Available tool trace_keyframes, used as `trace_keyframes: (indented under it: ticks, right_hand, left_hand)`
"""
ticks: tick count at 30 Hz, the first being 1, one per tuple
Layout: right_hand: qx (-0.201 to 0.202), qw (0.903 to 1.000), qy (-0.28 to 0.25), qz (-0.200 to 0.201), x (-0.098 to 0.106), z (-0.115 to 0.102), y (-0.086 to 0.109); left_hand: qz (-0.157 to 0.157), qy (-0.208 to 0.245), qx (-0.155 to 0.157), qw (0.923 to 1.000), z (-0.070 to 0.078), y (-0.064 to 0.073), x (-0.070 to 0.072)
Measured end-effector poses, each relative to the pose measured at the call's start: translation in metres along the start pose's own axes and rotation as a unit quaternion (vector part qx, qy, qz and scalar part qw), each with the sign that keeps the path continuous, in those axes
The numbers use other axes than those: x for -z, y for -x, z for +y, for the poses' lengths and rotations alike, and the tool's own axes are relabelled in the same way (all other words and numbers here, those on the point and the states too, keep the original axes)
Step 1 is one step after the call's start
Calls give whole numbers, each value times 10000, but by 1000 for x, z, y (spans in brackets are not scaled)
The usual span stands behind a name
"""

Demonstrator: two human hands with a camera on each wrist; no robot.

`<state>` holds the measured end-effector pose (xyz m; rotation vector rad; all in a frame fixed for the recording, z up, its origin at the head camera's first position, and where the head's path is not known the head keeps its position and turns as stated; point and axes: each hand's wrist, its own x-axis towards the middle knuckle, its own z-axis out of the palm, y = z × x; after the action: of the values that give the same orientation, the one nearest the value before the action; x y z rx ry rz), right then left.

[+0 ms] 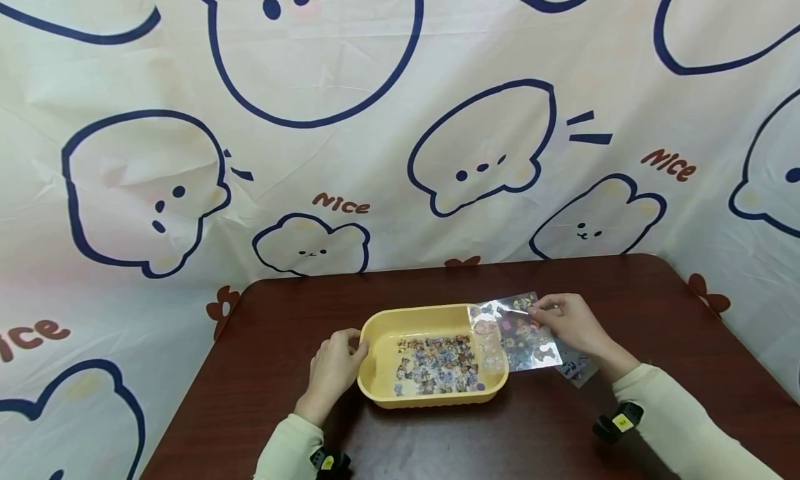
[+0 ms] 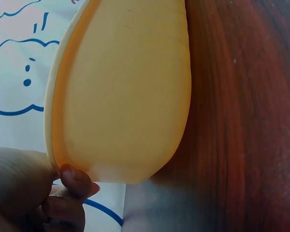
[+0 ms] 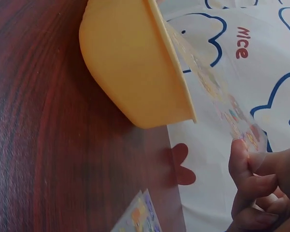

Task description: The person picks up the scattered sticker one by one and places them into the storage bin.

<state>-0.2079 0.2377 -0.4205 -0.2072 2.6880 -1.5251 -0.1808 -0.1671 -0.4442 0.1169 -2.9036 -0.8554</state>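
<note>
A yellow plastic tray (image 1: 381, 390) stands on the table with a sheet of small colourful stickers (image 1: 437, 365) lying inside. My left hand (image 1: 335, 365) grips its left rim, thumb on the inner side; the left wrist view shows the fingers (image 2: 75, 181) at the tray's corner. My right hand (image 1: 571, 324) pinches the right edge of a clear sticker sheet (image 1: 521, 334) between thumb and fingers. That sheet slants over the tray's right rim, its left part above the inside of the tray. In the right wrist view the pinched sheet (image 3: 227, 104) shows nearly edge-on.
Another sticker sheet (image 1: 578, 367) lies on the dark wooden table (image 1: 487, 445) right of the tray, partly under the right hand. A white cloth (image 1: 387, 160) printed with cartoon outlines hangs behind and around the table. Both wrists carry black straps with small devices.
</note>
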Motion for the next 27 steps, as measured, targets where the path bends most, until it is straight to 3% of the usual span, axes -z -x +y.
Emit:
trace_keyframes:
  ticks: [27]
  right_hand:
    - [136,9989,-293,-342,-31,-13,-5]
  left_hand:
    - [-70,-18,37,10000,1,-1,0]
